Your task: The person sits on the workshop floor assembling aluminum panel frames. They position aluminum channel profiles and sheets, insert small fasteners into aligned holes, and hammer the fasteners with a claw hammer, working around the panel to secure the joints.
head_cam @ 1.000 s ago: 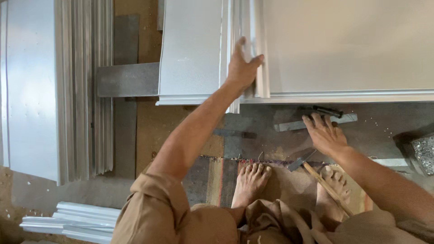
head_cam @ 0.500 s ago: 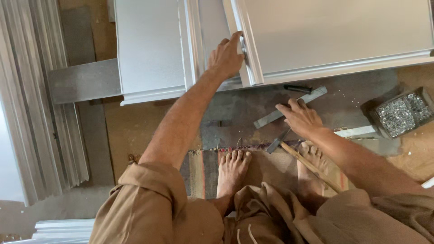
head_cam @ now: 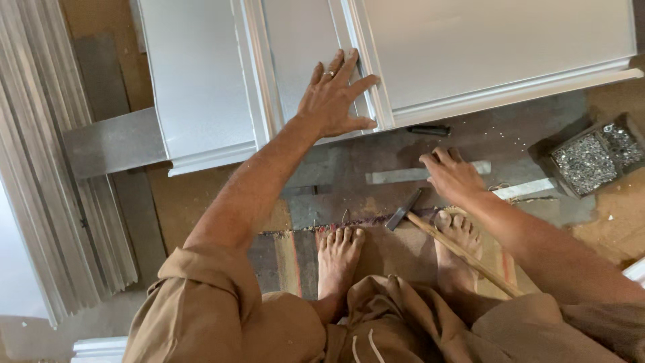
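Metal panels cut off at top edge. Hammer handle end hidden behind right forearm. Right hand fingertips hide whatever lies beneath. Tray contents too small to identify.

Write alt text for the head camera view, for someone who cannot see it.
A squatting person presses the left hand flat on a white framed panel while the right hand touches a grey metal strip on the floor. A hammer lies by bare feet.
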